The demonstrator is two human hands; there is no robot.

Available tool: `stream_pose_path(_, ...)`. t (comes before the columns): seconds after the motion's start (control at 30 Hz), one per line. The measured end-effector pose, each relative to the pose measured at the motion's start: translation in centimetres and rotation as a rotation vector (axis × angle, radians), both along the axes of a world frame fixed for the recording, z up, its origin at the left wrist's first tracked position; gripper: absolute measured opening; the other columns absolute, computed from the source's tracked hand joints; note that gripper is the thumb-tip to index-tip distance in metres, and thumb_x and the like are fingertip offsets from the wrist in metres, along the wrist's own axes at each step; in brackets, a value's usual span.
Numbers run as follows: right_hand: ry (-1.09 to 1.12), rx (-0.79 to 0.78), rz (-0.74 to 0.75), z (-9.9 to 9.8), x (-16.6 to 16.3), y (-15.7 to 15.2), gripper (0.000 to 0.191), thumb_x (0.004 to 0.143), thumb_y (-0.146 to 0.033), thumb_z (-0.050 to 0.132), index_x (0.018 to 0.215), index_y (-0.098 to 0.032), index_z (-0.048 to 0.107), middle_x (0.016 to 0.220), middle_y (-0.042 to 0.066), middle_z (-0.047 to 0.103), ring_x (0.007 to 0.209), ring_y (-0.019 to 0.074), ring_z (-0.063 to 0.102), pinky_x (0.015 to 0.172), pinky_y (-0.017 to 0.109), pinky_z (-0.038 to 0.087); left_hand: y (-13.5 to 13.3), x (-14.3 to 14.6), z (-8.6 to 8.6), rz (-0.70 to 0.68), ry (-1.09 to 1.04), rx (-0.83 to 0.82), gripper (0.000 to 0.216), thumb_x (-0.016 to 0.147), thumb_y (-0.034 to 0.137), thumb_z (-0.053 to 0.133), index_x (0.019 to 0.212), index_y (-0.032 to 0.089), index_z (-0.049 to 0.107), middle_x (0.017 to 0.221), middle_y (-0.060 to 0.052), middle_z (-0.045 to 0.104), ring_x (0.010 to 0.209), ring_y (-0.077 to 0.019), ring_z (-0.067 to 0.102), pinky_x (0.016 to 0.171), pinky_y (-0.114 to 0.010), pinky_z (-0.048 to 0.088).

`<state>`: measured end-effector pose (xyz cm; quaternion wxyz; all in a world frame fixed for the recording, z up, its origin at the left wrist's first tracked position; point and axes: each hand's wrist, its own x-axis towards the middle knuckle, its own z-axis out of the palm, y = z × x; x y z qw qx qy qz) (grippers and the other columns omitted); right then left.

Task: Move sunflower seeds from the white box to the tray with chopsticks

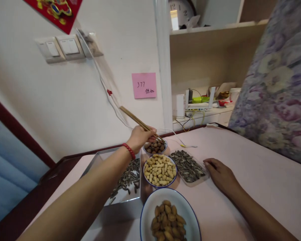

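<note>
My left hand [142, 135] is closed around a pair of wooden chopsticks [133, 117], whose lower tips reach into a small bowl of round brown nuts [154, 147]. A red beaded bracelet circles that wrist. Nearer me stands a blue-rimmed bowl of peanuts in the shell [160, 170], and closest is a larger white bowl [145, 214] holding brown oval nuts. My right hand [222, 175] rests on the table with fingers loosely curled, beside a shallow clear tray [194, 183] of striped sunflower seeds [187, 166]. Nothing shows in that hand.
Under my left forearm stands a grey-white box [122, 212] with more sunflower seeds scattered inside. A white cable [100, 78] hangs from the wall outlet onto the pink-covered table [263, 174]. Behind are a shelf with a router [198, 106] and a floral curtain [276, 80].
</note>
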<state>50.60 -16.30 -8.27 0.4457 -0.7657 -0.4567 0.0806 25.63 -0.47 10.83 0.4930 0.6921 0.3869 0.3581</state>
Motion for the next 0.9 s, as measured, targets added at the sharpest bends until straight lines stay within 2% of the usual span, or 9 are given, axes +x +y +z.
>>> stream_pose_path(0.1,0.003,0.008,0.011,0.0,0.0,0.0,0.037,0.08,-0.048,0.039,0.091,-0.023,0.063,0.096,0.004,0.066,0.091,0.0208,0.06,0.081,0.034,0.045,0.1,3.2,-2.0,-0.012,0.222,0.111,0.008,0.073,0.018,0.068,0.077,0.012,0.07,0.063,-0.005,0.069,0.054,-0.015,0.064,0.053,-0.025,0.053)
stream_pose_path(0.17,0.003,0.008,0.014,0.0,0.0,0.1,0.036,0.081,-0.048,0.039,0.091,-0.023,0.062,0.097,0.005,0.066,0.091,0.0209,0.059,0.081,0.034,0.045,0.1,4.1,-2.8,-0.024,0.283,0.123,0.008,0.074,0.02,0.067,0.077,0.013,0.07,0.065,-0.006,0.07,0.056,-0.0158,0.065,0.054,-0.025,0.054)
stream_pose_path(0.3,0.006,-0.005,0.018,0.0,0.1,0.0,0.035,0.082,-0.047,0.039,0.093,-0.023,0.062,0.098,0.004,0.066,0.092,0.0207,0.058,0.082,0.034,0.044,-0.1,3.3,-2.4,-0.03,0.184,0.047,0.011,0.076,0.02,0.066,0.083,0.011,0.068,0.068,-0.006,0.07,0.057,-0.0148,0.065,0.057,-0.026,0.055)
stream_pose_path(0.5,-0.001,-0.021,0.019,0.2,0.0,-0.3,0.038,0.082,-0.049,0.038,0.093,-0.022,0.062,0.099,0.005,0.066,0.093,0.0218,0.058,0.083,0.035,0.044,-0.3,-0.8,-0.6,-0.036,-0.008,-0.017,0.019,0.074,0.022,0.07,0.085,0.008,0.065,0.069,-0.008,0.07,0.061,-0.0154,0.067,0.061,-0.027,0.056)
stream_pose_path(0.7,0.002,-0.073,-0.024,-0.1,0.2,-0.3,0.041,0.076,-0.054,0.041,0.093,-0.023,0.063,0.099,0.005,0.067,0.094,0.0243,0.059,0.084,0.038,0.045,-0.1,-7.0,0.6,-0.018,0.006,0.047,0.033,0.069,0.035,0.074,0.087,0.009,0.066,0.076,-0.01,0.072,0.068,-0.0167,0.067,0.066,-0.028,0.056)
stream_pose_path(0.8,0.009,-0.106,-0.04,-0.5,0.6,-0.3,0.043,0.074,-0.056,0.042,0.092,-0.024,0.064,0.1,0.004,0.067,0.096,0.0256,0.059,0.084,0.039,0.045,0.1,-10.1,0.0,0.008,0.09,0.003,0.032,0.068,0.034,0.075,0.085,0.01,0.066,0.073,-0.008,0.071,0.065,-0.0156,0.066,0.065,-0.028,0.055)
stream_pose_path(0.9,0.005,-0.135,-0.047,-0.8,1.0,-0.4,0.042,0.072,-0.057,0.044,0.09,-0.026,0.065,0.101,0.004,0.068,0.098,0.027,0.059,0.085,0.04,0.044,0.2,-12.2,-1.7,-0.011,0.196,-0.072,0.026,0.068,0.03,0.074,0.083,0.01,0.067,0.07,-0.007,0.07,0.063,-0.0153,0.065,0.062,-0.027,0.054)
